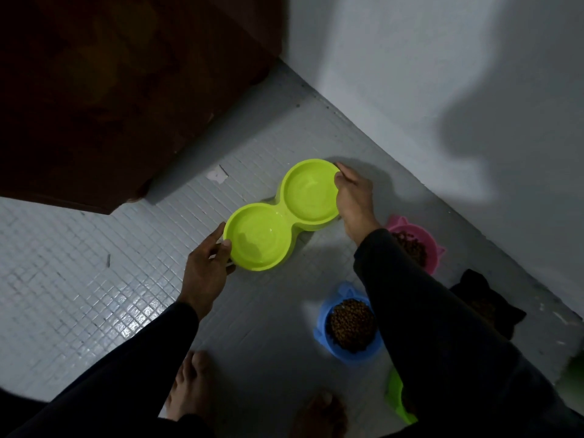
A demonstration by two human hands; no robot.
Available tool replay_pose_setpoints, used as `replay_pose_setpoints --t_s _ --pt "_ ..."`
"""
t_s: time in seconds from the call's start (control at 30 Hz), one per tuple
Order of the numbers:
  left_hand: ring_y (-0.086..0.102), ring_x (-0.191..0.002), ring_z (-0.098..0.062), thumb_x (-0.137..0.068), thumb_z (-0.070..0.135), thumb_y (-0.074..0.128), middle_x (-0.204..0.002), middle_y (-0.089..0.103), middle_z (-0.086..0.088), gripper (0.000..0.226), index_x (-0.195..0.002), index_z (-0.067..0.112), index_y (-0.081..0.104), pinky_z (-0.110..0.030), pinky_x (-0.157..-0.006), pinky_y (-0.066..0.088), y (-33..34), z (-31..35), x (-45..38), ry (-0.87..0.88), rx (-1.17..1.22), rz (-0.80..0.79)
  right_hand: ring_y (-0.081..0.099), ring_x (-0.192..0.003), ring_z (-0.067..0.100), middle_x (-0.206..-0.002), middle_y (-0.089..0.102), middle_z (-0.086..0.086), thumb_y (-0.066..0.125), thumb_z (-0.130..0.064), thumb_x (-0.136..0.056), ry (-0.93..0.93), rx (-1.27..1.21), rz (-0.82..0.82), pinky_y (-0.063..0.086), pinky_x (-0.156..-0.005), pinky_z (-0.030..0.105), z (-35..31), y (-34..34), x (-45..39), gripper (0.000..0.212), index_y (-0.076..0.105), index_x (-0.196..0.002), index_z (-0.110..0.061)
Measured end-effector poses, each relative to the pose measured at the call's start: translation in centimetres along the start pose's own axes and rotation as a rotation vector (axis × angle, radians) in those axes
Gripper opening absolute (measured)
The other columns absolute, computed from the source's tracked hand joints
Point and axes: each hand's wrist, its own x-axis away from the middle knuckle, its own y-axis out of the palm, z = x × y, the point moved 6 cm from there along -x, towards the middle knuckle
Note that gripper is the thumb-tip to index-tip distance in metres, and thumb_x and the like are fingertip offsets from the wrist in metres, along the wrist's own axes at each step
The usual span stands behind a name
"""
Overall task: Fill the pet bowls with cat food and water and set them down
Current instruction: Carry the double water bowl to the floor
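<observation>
A lime-green double pet bowl [284, 213] with clear water in both wells sits low over the grey tiled floor. My left hand [207, 267] grips its near-left rim, thumb on top. My right hand [354, 200] grips the far-right rim. A blue cat-shaped bowl [325, 317] full of brown kibble stands on the floor by my right forearm. A pink cat-shaped bowl [431, 248] with kibble sits behind that arm, partly hidden. A black bowl [486, 301] lies near the wall.
A dark wooden door [110, 90] fills the upper left. A white wall [442, 90] runs along the right. My bare feet [189, 387] stand at the bottom. Part of another green bowl [396, 396] shows under my right sleeve.
</observation>
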Motion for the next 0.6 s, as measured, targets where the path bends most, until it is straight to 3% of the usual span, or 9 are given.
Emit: replay_pose_setpoints --t_s 0.1,0.17,0.27,0.4,0.6 --pt "0.07 -0.11 -0.022 -0.109 0.025 0.051 -0.126 0.069 -0.005 0.04 -0.148 0.034 0.054 -0.043 -0.093 0.059 0.1 -0.8 -0.3 -0.018 -0.012 -0.002 0.06 -0.095 0.008 -0.11 0.068 0.006 0.055 -0.005 -0.099 -0.031 0.036 -0.007 0.049 -0.081 0.02 0.4 0.0 0.0 0.035 0.065 -0.132 -0.004" --pt "0.071 -0.107 -0.024 -0.108 0.024 0.052 -0.122 0.071 -0.008 0.039 -0.146 0.034 0.055 -0.041 -0.092 0.06 0.3 -1.1 -0.4 -0.027 -0.008 -0.008 0.059 -0.099 0.01 -0.116 0.068 0.011 0.054 -0.004 -0.098 -0.054 0.078 -0.026 0.05 -0.088 0.026 0.4 0.1 0.1 0.038 0.063 -0.135 -0.004" --pt "0.072 -0.105 -0.026 -0.108 0.019 0.052 -0.112 0.074 -0.007 0.039 -0.143 0.034 0.057 -0.038 -0.088 0.06 0.7 -1.4 -0.4 -0.025 0.012 -0.009 0.054 -0.119 0.014 -0.137 0.057 0.013 0.052 -0.008 -0.099 -0.05 0.143 -0.095 0.042 -0.106 0.028 0.9 0.6 0.2 0.044 0.056 -0.143 -0.01" --pt "0.073 -0.099 -0.031 -0.107 0.019 0.055 -0.101 0.076 -0.009 0.038 -0.123 0.053 0.064 -0.049 -0.092 0.061 0.4 -1.7 -0.6 -0.026 -0.002 0.012 0.046 -0.137 0.024 -0.15 0.048 0.01 0.051 -0.011 -0.1 -0.036 0.213 -0.139 0.035 -0.118 0.042 1.3 1.0 0.1 0.049 0.05 -0.148 -0.018" --pt "0.073 -0.1 -0.032 -0.106 0.015 0.057 -0.112 0.073 -0.014 0.039 -0.142 0.028 0.06 -0.046 -0.089 0.062 0.2 -2.2 -0.8 -0.056 -0.012 0.04 0.045 -0.14 0.024 -0.152 0.049 0.009 0.046 0.0 -0.095 -0.082 0.325 -0.155 0.034 -0.119 0.037 1.2 0.9 0.3 0.054 0.052 -0.147 -0.015"
